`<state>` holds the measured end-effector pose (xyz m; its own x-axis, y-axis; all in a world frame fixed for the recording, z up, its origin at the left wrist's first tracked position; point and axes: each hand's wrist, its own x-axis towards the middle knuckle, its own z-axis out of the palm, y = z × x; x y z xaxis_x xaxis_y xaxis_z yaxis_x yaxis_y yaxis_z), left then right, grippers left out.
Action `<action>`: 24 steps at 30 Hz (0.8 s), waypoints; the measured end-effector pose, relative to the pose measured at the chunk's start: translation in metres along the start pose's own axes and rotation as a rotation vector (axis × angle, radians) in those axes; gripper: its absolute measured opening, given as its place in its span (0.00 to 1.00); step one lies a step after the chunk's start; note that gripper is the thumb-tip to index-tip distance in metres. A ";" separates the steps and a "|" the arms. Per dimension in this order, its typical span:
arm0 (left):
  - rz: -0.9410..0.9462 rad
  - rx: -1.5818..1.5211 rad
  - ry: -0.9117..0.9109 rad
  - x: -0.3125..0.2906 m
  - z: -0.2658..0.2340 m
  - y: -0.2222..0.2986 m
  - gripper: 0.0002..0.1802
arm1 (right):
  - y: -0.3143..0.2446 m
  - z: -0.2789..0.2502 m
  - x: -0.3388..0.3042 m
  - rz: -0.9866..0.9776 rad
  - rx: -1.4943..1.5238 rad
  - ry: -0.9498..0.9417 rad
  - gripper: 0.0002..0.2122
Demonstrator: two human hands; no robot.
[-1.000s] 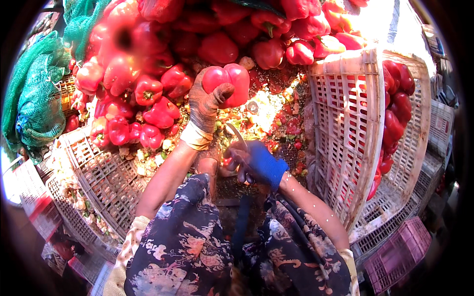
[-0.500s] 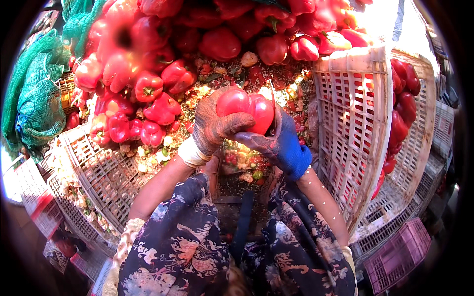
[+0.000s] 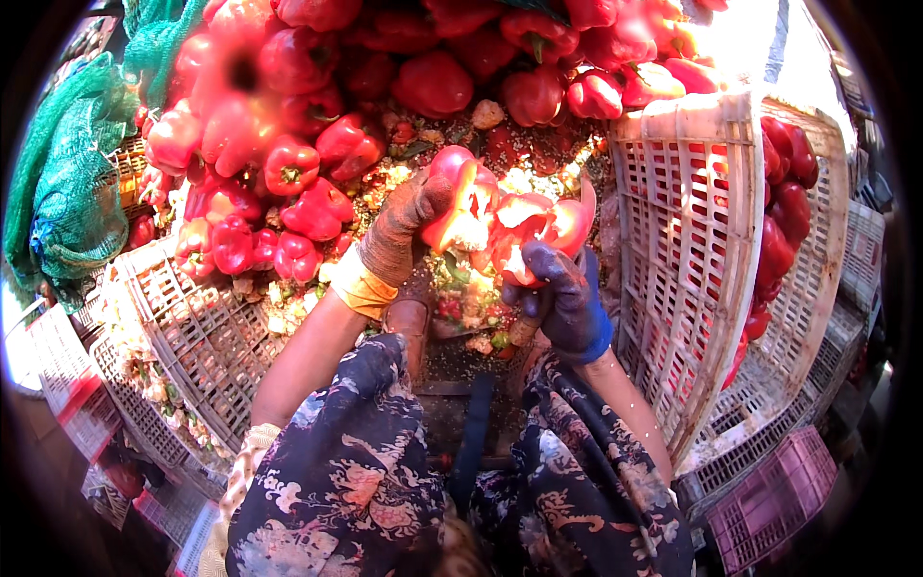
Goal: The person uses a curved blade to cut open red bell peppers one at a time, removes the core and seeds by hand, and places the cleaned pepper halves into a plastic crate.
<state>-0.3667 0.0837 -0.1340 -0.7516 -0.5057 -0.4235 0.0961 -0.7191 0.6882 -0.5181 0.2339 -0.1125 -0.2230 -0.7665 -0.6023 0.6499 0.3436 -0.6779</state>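
2 gloved hands, 1 opened pepper between them, out in front of the knees. Left hand [image 3: 399,231]: fingers curled round the outside of the left piece [image 3: 460,197], thumb pressed on its skin. Right hand [image 3: 569,298]: thumb and fingers pinching the lower edge of the right piece [image 3: 534,231]; can't tell how its hidden fingers sit. Glare at the middle, so can't tell if the 2 pieces are fully apart.

Handling, my read: light, crisp wall, slick skin, slicker if wet. Torn rims likely crack under a squeeze; pale core looks crumbly. Best hold is broad, on the outer skin, off the ragged edge.

Outward: scraps [image 3: 481,343] below. Big pepper pile [image 3: 433,85] ahead and to the left. Grey crate [image 3: 207,337] left, white crate [image 3: 687,221] right, peppers [image 3: 790,212] beyond its wall. Green net [image 3: 77,192] far left, pink crate [image 3: 774,495] low right.
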 end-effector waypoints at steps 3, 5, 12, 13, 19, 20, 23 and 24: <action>-0.166 -0.151 0.087 -0.008 -0.009 -0.010 0.42 | 0.000 0.003 0.001 -0.098 -0.209 0.111 0.22; -0.132 -0.108 0.094 -0.009 -0.012 -0.025 0.40 | 0.003 0.004 0.003 -0.165 -0.315 0.108 0.29; -0.171 -0.434 0.122 0.011 -0.030 -0.036 0.28 | 0.010 0.010 0.005 -0.320 -0.420 -0.138 0.39; -0.161 -0.394 0.111 0.009 -0.032 -0.036 0.29 | 0.008 0.009 0.005 -0.260 -0.442 -0.208 0.39; -0.098 0.056 0.133 0.003 -0.008 -0.013 0.35 | -0.017 -0.018 -0.003 -0.061 -0.027 -0.253 0.43; -0.124 0.178 0.164 0.001 -0.005 -0.009 0.35 | -0.021 -0.018 0.004 -0.156 -0.225 -0.172 0.44; 0.063 0.635 0.227 -0.002 0.002 -0.021 0.37 | -0.017 -0.011 0.019 -0.436 -0.785 -0.115 0.44; 0.054 0.704 0.209 -0.003 0.003 -0.022 0.37 | -0.017 -0.009 0.023 -0.517 -0.991 -0.099 0.44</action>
<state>-0.3689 0.1024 -0.1461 -0.6110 -0.6628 -0.4329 -0.3650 -0.2494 0.8970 -0.5408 0.2151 -0.1190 -0.2115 -0.9666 -0.1450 -0.3793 0.2179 -0.8992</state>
